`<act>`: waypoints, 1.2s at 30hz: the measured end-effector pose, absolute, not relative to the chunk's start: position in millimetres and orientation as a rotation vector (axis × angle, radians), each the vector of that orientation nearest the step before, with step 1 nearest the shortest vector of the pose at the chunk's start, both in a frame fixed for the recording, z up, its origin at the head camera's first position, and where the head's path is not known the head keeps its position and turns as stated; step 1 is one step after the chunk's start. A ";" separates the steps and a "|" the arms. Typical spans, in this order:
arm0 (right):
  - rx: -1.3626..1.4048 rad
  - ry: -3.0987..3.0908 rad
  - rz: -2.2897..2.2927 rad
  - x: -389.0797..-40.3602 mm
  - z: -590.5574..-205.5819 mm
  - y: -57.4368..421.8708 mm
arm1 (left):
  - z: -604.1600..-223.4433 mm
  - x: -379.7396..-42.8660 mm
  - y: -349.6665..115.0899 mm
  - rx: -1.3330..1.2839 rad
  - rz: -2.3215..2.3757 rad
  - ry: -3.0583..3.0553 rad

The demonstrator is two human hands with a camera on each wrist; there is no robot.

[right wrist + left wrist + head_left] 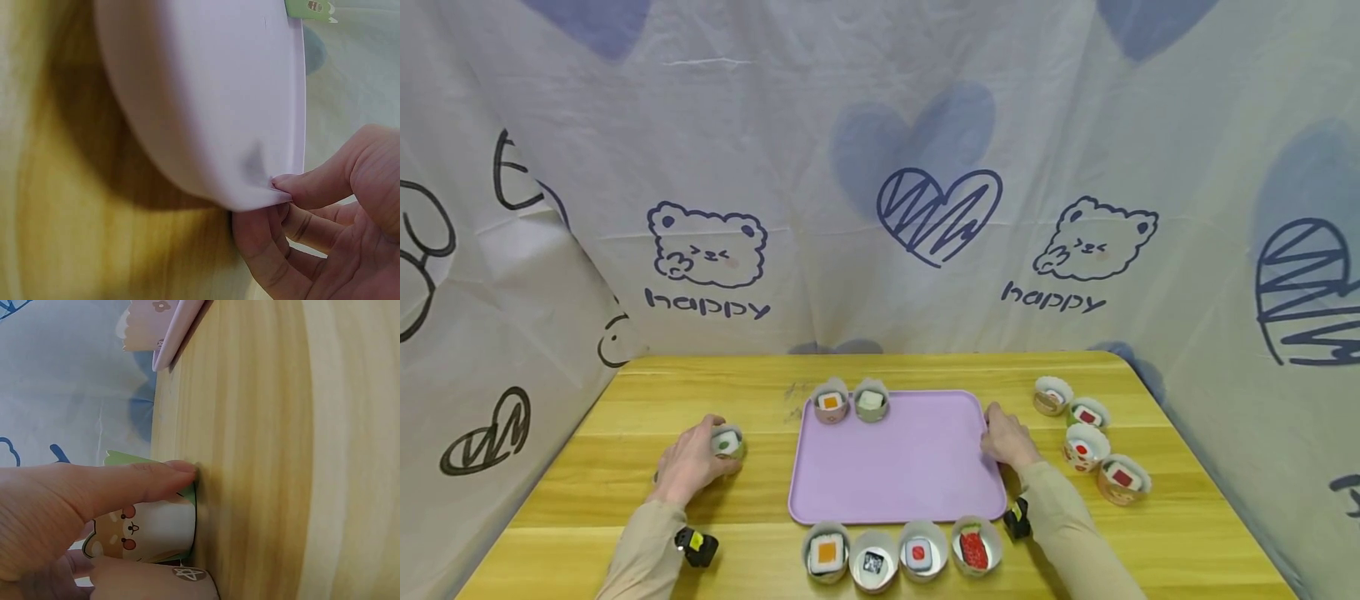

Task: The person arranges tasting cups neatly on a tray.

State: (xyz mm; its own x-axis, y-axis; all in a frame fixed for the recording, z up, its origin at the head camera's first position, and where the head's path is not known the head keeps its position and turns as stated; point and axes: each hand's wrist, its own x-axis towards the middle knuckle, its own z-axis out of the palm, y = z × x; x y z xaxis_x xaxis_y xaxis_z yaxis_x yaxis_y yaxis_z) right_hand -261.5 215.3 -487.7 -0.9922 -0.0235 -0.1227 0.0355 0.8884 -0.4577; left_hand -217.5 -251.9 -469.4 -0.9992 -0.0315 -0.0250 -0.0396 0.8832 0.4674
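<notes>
On the left of the table my left hand (688,462) grips a green paper cup (731,442) holding a white sushi piece with a green spot. The left wrist view shows the thumb laid across this cup, which has an animal face (130,528) printed on it. Close beside it stands a pinkish paper cup (150,581), hidden behind the hand in the head view. My right hand (1009,439) pinches the right edge of a lilac tray (895,467) between thumb and fingers. Two cups, one pink (831,402) and one green (871,401), stand at the tray's far left.
Along the tray's near edge is a row of several cups with sushi pieces, including an orange-topped piece (827,553) and a red-topped piece (973,550). Several more cups (1086,447) stand on the right of the wooden table (760,500). A printed cloth (820,275) hangs behind.
</notes>
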 end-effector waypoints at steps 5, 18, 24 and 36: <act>0.000 2.937 -0.716 -260.7 -487.6 215.9 | -468.6 -217.4 -251.8 -0.056 0.743 3.042; -0.021 2.961 -0.724 -261.5 -489.6 216.4 | -471.5 -217.7 -252.7 -0.030 0.722 3.067; -0.027 2.965 -0.725 -261.9 -489.8 216.5 | -471.3 -217.7 -250.9 -0.047 0.774 3.065; -0.016 2.955 -0.719 -260.3 -487.7 215.5 | -471.3 -215.3 -247.2 -0.018 0.907 3.112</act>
State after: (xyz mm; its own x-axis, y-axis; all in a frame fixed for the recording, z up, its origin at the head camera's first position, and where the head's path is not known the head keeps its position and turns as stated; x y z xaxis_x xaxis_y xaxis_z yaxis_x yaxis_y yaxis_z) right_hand -260.3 215.5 -487.7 -0.9949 -0.0339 -0.0945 0.0133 0.8883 -0.4590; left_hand -215.3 -247.2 -471.3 -0.9950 -0.0385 0.0925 0.0172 0.8438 0.5364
